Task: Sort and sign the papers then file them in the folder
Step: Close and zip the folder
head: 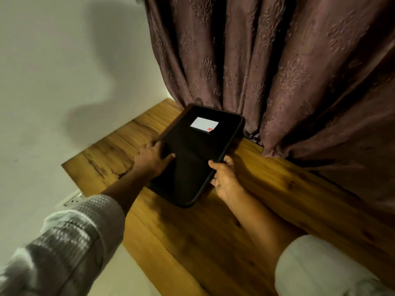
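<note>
A black folder (196, 152) with a white and red label (204, 124) near its far end lies closed on the wooden table (192, 242). My left hand (152, 158) rests on the folder's left edge, thumb lying flat on its cover. My right hand (226, 180) grips the folder's right edge, thumb on top and fingers underneath. That right edge looks slightly raised off the table. No papers or pen are in sight.
A brown patterned curtain (277, 71) hangs behind the table and touches the folder's far corner. A white wall (53, 82) runs along the left, with a wall socket (73, 200) below the table's left edge.
</note>
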